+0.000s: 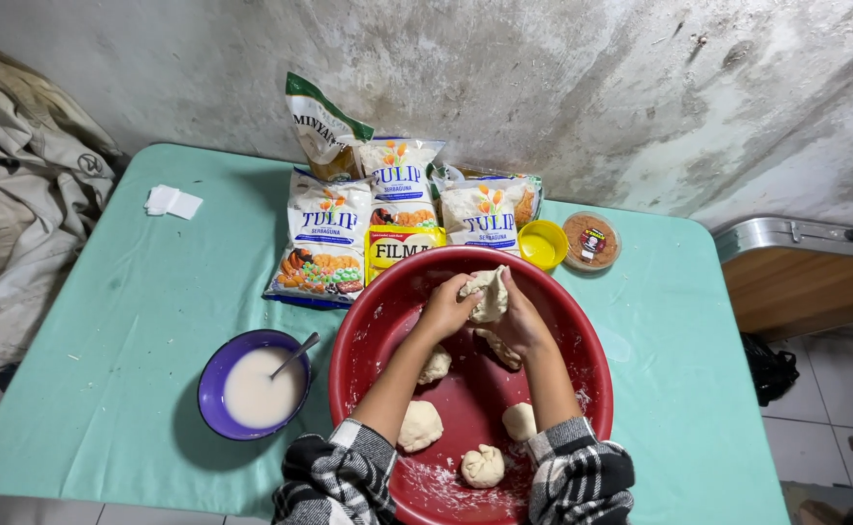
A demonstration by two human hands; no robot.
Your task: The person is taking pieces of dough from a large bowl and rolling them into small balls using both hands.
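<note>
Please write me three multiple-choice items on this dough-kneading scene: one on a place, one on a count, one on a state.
1. Where is the purple bowl relative to the red basin?
A. At the person's left of it
B. Inside it
C. Behind it by the wall

2. How many dough balls lie loose in the basin, apart from the held piece?
A. One
B. Four
C. Eight

3. What is the dough lump doing?
A. Lying on the green tablecloth
B. Held between both hands
C. Floating in the white liquid

Answers:
1 A: the bowl stands beside the basin's left rim.
2 B: four separate balls show.
3 B: left hand and right hand grip it.
</note>
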